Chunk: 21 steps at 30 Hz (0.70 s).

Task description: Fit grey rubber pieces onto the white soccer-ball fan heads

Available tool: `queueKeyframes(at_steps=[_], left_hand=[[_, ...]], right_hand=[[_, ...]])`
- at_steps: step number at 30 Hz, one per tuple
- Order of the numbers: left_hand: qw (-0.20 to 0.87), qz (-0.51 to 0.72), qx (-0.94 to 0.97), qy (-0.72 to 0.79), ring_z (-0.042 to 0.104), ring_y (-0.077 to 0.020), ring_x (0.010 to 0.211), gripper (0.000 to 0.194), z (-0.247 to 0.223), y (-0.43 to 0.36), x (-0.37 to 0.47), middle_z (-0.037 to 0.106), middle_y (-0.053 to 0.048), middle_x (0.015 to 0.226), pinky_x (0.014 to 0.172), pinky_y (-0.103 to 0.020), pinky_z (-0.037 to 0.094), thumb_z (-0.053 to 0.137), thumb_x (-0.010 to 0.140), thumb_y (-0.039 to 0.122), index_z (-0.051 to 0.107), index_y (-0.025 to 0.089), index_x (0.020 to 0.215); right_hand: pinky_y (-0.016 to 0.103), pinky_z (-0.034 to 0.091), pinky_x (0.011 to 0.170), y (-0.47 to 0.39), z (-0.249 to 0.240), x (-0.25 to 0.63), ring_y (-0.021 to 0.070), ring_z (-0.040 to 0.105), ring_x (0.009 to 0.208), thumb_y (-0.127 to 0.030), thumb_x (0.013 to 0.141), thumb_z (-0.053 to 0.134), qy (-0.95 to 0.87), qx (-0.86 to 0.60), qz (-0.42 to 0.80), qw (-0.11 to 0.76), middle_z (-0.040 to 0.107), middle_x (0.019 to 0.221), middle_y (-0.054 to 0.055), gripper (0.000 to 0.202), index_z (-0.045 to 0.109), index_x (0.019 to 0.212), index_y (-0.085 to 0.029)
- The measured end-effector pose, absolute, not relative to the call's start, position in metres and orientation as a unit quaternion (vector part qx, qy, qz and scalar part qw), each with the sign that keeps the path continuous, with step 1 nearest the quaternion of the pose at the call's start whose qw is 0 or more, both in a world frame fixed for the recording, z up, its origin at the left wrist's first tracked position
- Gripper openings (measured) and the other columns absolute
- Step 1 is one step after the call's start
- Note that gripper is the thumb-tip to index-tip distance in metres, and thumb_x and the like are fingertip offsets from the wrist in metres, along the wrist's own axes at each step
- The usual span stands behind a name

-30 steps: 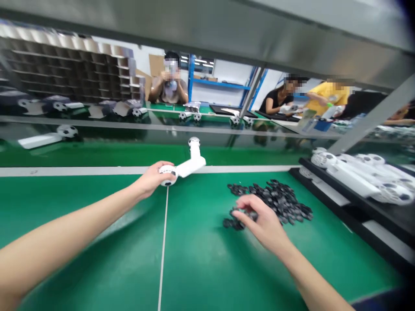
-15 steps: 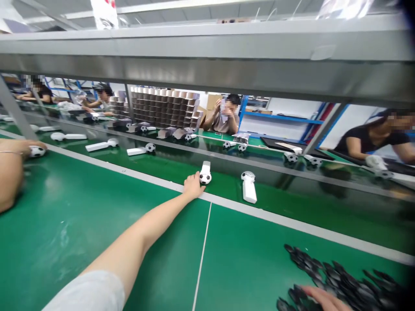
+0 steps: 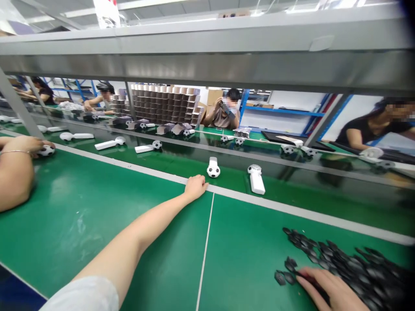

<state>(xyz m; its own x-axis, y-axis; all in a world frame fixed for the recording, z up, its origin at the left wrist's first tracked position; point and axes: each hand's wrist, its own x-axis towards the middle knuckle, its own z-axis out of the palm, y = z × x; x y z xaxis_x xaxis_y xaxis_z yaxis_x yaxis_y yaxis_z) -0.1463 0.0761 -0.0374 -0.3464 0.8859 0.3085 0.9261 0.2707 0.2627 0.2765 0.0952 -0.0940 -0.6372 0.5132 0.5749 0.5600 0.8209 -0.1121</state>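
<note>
My left hand (image 3: 196,186) rests on the pale rail at the near edge of the belt, fingers curled together, with nothing visible in them. Just beyond it, apart from the fingers, lies a white handheld fan with a football-patterned head (image 3: 213,171). Another football fan (image 3: 256,179) lies to its right, handle toward me. At the lower right, my right hand (image 3: 329,288) has thumb and forefinger closed on a small black blade-like plastic piece (image 3: 297,272). Several more black plastic pieces (image 3: 348,265) lie in a heap beyond and beside that hand.
More football fans (image 3: 149,147) lie along the green belt (image 3: 181,162). A co-worker's hand (image 3: 35,147) holds one at the left. A metal shelf beam (image 3: 207,69) crosses overhead. Other people sit across the line, near stacked cardboard dividers (image 3: 162,108).
My left hand has come off the football fan, which now lies apart, slightly to the right. The fans on the belt have shifted right. My right hand shows more fully among the black pieces.
</note>
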Motion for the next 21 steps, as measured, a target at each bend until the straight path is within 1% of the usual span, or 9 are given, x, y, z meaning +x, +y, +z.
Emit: queueKeyframes(at_steps=[2,3,5,8,10,13,16,18,21], left_hand=[[0.049,-0.199,-0.577,-0.79,0.057,-0.0159,0.086,0.024,-0.037,0.066,-0.142,0.06,-0.005,0.096,0.079,-0.036,0.048,0.051,0.087,0.034,0.058,0.013,0.096],[0.05,-0.2,-0.581,-0.788,0.057,-0.0159,0.086,0.023,-0.037,0.061,-0.14,0.059,-0.005,0.095,0.078,-0.036,0.048,0.051,0.087,0.034,0.058,0.013,0.095],[0.049,-0.206,-0.588,-0.781,0.056,-0.0161,0.084,0.023,-0.036,0.055,-0.136,0.058,-0.005,0.094,0.077,-0.036,0.047,0.051,0.087,0.034,0.057,0.012,0.092],[0.038,-0.218,-0.607,-0.764,0.055,-0.0193,0.084,0.022,-0.036,0.047,-0.13,0.055,-0.009,0.096,0.077,-0.037,0.045,0.05,0.085,0.032,0.056,0.012,0.09],[0.023,-0.22,-0.62,-0.753,0.054,-0.0214,0.086,0.025,-0.038,0.027,-0.123,0.053,-0.011,0.101,0.078,-0.036,0.044,0.05,0.083,0.034,0.056,0.012,0.094],[-0.013,-0.198,-0.653,-0.731,0.052,-0.0232,0.097,0.032,-0.041,-0.041,-0.116,0.054,-0.009,0.105,0.086,-0.036,0.041,0.054,0.079,0.04,0.056,0.017,0.1],[-0.047,-0.166,-0.693,-0.7,0.048,-0.0239,0.109,0.036,-0.04,-0.132,-0.111,0.056,-0.005,0.114,0.094,-0.037,0.036,0.055,0.078,0.047,0.057,0.024,0.106],[-0.011,-0.175,-0.694,-0.699,0.049,-0.0248,0.108,0.036,-0.039,-0.179,-0.109,0.057,-0.007,0.115,0.093,-0.04,0.036,0.051,0.081,0.047,0.056,0.025,0.108],[0.062,-0.216,-0.662,-0.715,0.055,-0.0233,0.099,0.028,-0.04,-0.202,-0.106,0.062,-0.007,0.104,0.088,-0.038,0.038,0.049,0.083,0.044,0.059,0.022,0.098]], right_hand=[[0.029,0.056,0.063,0.073,-0.072,0.268,0.0195,0.066,0.073,-0.044,0.079,0.057,-0.888,-0.343,-0.016,0.307,0.068,0.082,0.003,0.022,0.065,0.083,-0.024],[0.028,0.055,0.063,0.061,-0.061,0.264,0.0183,0.066,0.073,-0.044,0.081,0.055,-0.882,-0.361,-0.001,0.303,0.067,0.084,0.003,0.023,0.064,0.084,-0.023],[0.03,0.053,0.072,0.039,-0.046,0.258,0.018,0.063,0.081,-0.04,0.085,0.051,-0.857,-0.405,0.016,0.317,0.065,0.09,0.005,0.023,0.062,0.09,-0.021],[0.031,0.049,0.08,0.015,-0.042,0.261,0.0177,0.06,0.088,-0.035,0.087,0.049,-0.845,-0.423,0.035,0.326,0.063,0.092,0.006,0.02,0.06,0.091,-0.019],[0.031,0.048,0.082,0.003,-0.048,0.268,0.0179,0.059,0.089,-0.033,0.087,0.05,-0.84,-0.424,0.025,0.337,0.063,0.09,0.007,0.018,0.061,0.089,-0.018],[0.033,0.047,0.083,-0.01,-0.055,0.277,0.0183,0.059,0.088,-0.031,0.085,0.053,-0.826,-0.419,-0.012,0.376,0.063,0.089,0.006,0.015,0.062,0.088,-0.019],[0.033,0.047,0.083,-0.02,-0.055,0.277,0.0183,0.06,0.087,-0.03,0.084,0.056,-0.83,-0.392,-0.01,0.398,0.063,0.088,0.005,0.013,0.062,0.088,-0.02],[0.032,0.047,0.083,-0.029,-0.05,0.275,0.0181,0.06,0.085,-0.03,0.083,0.056,-0.845,-0.367,0.018,0.389,0.063,0.088,0.004,0.012,0.062,0.087,-0.021],[0.033,0.047,0.08,-0.043,-0.042,0.275,0.0181,0.061,0.084,-0.031,0.083,0.056,-0.874,-0.324,0.076,0.355,0.063,0.089,0.003,0.01,0.062,0.087,-0.023]])
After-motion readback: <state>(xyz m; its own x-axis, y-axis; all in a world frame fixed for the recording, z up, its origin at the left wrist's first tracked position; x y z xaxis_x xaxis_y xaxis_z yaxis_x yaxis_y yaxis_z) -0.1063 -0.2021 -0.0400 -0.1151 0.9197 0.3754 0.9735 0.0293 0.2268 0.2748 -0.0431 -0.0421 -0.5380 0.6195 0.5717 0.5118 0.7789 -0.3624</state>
